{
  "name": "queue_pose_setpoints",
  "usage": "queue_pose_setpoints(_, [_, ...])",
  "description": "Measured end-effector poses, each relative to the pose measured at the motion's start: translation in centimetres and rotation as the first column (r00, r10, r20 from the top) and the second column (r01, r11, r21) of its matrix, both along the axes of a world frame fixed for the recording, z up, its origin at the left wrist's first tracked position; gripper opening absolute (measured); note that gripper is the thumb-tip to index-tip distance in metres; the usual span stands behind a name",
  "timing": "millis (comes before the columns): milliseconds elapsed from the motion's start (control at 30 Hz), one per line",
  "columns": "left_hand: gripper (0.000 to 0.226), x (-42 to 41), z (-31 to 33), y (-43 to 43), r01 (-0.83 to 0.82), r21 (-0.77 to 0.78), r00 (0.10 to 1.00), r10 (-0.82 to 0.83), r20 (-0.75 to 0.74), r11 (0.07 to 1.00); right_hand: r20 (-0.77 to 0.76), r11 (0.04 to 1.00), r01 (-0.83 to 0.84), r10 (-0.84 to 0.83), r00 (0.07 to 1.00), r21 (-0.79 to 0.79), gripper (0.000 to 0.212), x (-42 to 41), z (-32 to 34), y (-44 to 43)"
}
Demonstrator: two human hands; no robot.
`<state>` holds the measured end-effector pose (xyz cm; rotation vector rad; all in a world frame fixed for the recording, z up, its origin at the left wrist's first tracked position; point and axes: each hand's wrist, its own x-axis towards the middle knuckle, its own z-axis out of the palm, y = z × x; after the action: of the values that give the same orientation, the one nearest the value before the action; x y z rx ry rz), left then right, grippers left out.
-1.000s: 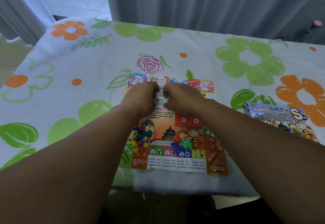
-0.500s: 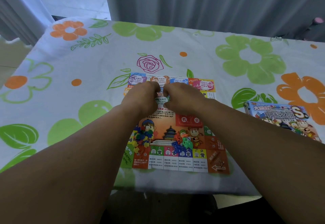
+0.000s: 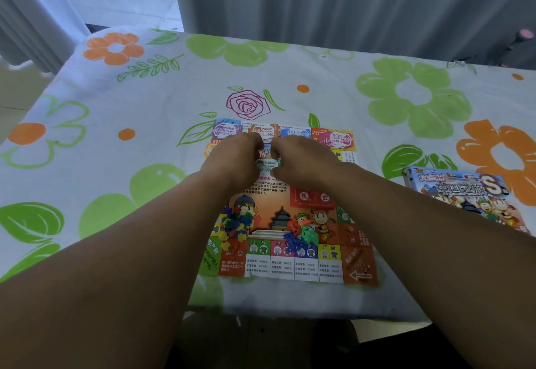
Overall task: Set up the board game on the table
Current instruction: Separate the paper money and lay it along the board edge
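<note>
The left hand (image 3: pixel 235 162) and right hand (image 3: pixel 301 162) shared a closed grip on a green banknote (image 3: pixel 268 164) over the game board (image 3: pixel 307 264) on the desk (image 3: pixel 145 107). Banknote stacks (image 3: pixel 262 130) lay just beyond the grip, plastic pieces (image 3: pixel 235 225) short of it, and the game box (image 3: pixel 464 194) well to its right.

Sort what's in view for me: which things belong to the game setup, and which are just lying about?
Belongs: game board, play-money stacks, green banknotes held by left hand and right hand, plastic pieces, die, game box.
Lying about: floral tablecloth, grey curtain, small pink object far right.
</note>
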<state>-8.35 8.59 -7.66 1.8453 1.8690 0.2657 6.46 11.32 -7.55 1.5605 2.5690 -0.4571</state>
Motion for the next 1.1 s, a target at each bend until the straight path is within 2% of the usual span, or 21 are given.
queue_pose_setpoints(133, [0.049, -0.2, 0.2, 0.0, -0.038, -0.005, 0.998, 0.038, 0.050, 0.999, -0.006, 1.000, 0.006, -0.006, 1.000, -0.023, 0.023, 0.1, 0.1, 0.0])
queue_pose_setpoints(367, [0.040, -1.3, 1.1, -0.1, -0.219, -0.015, 0.954, 0.217, 0.207, 0.976, -0.002, 0.998, 0.010, -0.010, 1.000, -0.068, 0.033, 0.7, 0.6, 0.4])
queue_pose_setpoints(667, [0.034, -0.8, 0.7, 0.1, -0.192, -0.051, 0.963, 0.198, 0.182, 0.980, -0.027, 0.997, 0.003, -0.005, 1.000, -0.071, 0.028, 0.5, 0.4, 0.4])
queue_pose_setpoints(1100, [0.023, -0.9, 0.2, 0.5, -0.258, -0.063, 0.926, 0.265, 0.271, 0.964, -0.060, 0.996, 0.020, -0.025, 0.998, -0.083, 0.025, 0.5, 0.0, 0.6])
